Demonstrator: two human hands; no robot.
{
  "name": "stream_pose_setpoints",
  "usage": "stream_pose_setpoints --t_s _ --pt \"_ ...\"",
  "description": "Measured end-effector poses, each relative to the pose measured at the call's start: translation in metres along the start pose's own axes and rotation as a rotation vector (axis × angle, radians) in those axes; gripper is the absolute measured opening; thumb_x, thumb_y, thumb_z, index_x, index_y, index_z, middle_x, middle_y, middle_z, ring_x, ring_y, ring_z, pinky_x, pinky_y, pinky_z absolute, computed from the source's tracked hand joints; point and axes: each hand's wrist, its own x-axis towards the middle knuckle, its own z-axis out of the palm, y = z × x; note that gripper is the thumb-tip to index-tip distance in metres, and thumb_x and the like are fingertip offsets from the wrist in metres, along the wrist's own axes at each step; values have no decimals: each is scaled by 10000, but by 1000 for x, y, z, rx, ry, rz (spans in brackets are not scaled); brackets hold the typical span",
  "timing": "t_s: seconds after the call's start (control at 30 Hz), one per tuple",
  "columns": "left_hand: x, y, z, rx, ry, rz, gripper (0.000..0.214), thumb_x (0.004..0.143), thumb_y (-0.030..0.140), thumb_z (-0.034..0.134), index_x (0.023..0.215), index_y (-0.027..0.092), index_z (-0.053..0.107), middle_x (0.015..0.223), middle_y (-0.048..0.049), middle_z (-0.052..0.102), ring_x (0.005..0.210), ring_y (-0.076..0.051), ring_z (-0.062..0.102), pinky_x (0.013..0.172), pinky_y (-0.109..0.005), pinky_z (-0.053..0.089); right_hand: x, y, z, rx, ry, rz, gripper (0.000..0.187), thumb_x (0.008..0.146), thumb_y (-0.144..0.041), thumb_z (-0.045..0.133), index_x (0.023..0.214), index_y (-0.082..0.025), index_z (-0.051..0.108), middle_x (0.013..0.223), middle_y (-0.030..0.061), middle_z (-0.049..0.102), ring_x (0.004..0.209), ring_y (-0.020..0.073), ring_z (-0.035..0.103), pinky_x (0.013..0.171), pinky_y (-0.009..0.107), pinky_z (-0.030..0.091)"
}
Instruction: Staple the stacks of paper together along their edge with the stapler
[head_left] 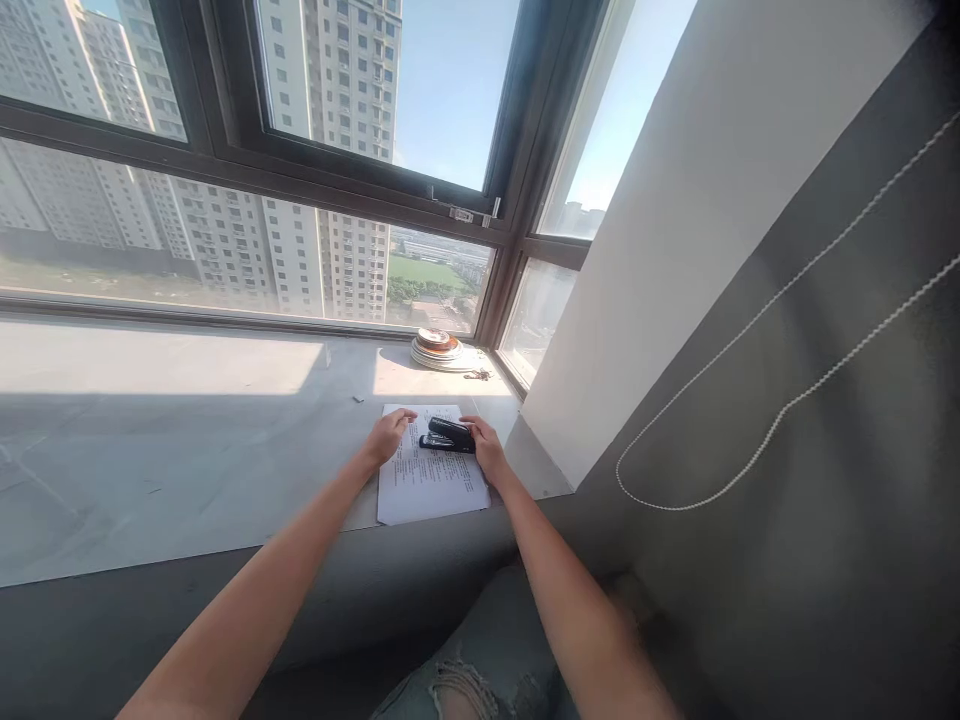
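A black stapler (448,437) lies over a stack of printed paper sheets (435,490), its jaw parted and pointing left. My right hand (487,447) grips the stapler's back end, with fingers on top and around the side. At the upper left edge of the sheets is my left hand (388,436), fingers loosely bent and stretched toward the paper, thumb a little apart. I see nothing in its grasp. Both hands are low over the sill, close to the paper, with the stapler between them.
The pale window sill (225,460) ends in a front edge just below the sheets. Behind them stand a stack of round rolls (437,348) and a small dark item (478,375). A white wall (645,220) and a hanging bead chain (697,507) are on the right.
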Motion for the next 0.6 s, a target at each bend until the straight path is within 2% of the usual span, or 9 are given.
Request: stream_pose_setpoints --t_s 0.1,0.23,0.37,0.47,0.53,0.6 --pt "-1 1 2 -20 -24 12 458 1036 416 374 1261 191 704 1302 -116 773 1268 -281 713 1036 -393 580 0 1 -1 18 27 -9 475 957 -508 412 1175 -214 715 1088 72 794 1008 266 708 932 394 546" --pt "-2 6 1 15 -47 36 405 1010 454 443 1189 215 717 1167 -94 794 1138 -312 729 965 -421 572 -3 -2 2 23 86 -34 406 935 -501 465 1089 -213 706 1069 82 796 1032 271 695 972 416 532" --pt "-1 9 2 64 -58 60 384 998 426 423 1129 198 703 1001 -96 769 972 -304 712 885 -422 552 -6 -16 -2 21 145 -75 356 933 -472 516 1117 -209 668 1124 94 787 1124 261 689 1005 399 524" --pt "-1 10 3 89 -67 74 369 990 410 417 1107 197 694 940 -89 747 908 -294 691 835 -411 539 -8 -34 -39 -28 273 -129 365 967 -481 533 1204 -220 625 1214 94 749 1193 245 646 1047 392 489" --pt "-1 11 4 98 -65 79 360 987 408 419 1101 201 691 942 -89 747 905 -292 687 822 -402 535 -16 -42 -82 -220 412 -238 352 1007 -483 495 1203 -221 625 1130 86 733 1053 239 653 957 391 506" --pt "-1 11 5 107 -56 83 352 988 407 421 1094 206 690 960 -93 754 922 -294 691 822 -397 538 -36 -40 -130 -508 558 -364 313 1035 -436 449 1168 -216 627 1036 86 706 937 240 622 878 389 496"
